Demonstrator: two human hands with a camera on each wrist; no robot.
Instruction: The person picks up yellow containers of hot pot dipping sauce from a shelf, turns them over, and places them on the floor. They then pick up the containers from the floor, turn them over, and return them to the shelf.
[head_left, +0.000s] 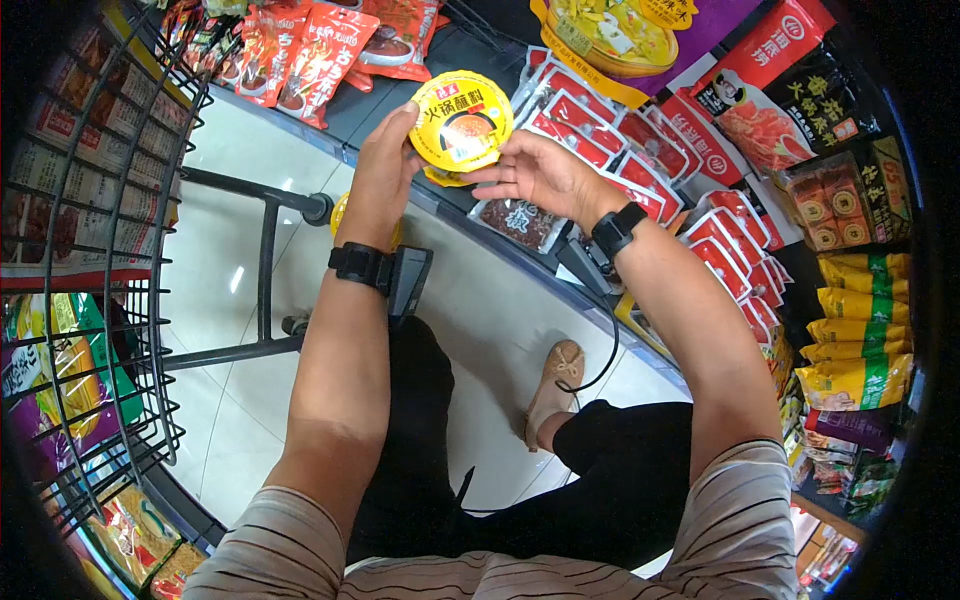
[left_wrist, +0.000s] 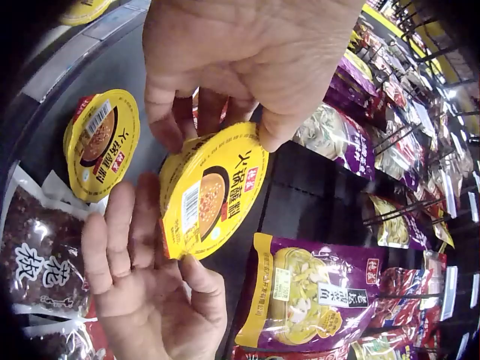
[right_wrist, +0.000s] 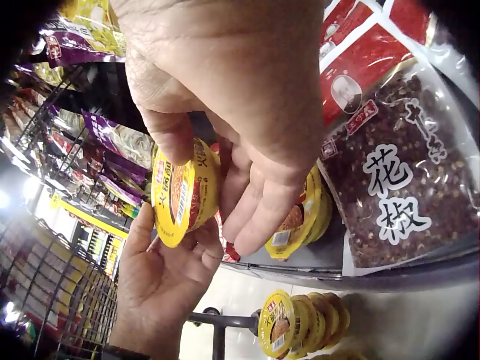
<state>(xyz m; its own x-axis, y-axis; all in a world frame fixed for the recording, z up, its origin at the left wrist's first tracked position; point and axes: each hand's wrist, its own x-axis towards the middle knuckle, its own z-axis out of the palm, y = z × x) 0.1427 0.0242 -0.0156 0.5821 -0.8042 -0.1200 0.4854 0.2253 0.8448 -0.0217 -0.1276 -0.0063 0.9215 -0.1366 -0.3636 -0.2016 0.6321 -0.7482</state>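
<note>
A round yellow tub of hotpot dipping sauce (head_left: 462,120) has its printed lid turned up toward the head camera. My left hand (head_left: 385,165) grips its left edge; in the left wrist view the thumb lies at the lid's rim. From the other side my right hand (head_left: 545,175) pinches the tub's edge, its thumb (right_wrist: 169,142) on the rim and other fingers behind. A second yellow tub (left_wrist: 101,146) sits on the dark shelf beside the hands. Next to it lies a clear bag of Sichuan pepper (right_wrist: 409,172).
Red and white packets (head_left: 610,140) and red seasoning bags (head_left: 325,60) fill the shelf. A purple pouch (left_wrist: 311,292) lies there too. A wire shopping cart (head_left: 110,230) stands on the left. Several more yellow tubs (right_wrist: 281,330) appear low down, near the tiled floor (head_left: 240,250).
</note>
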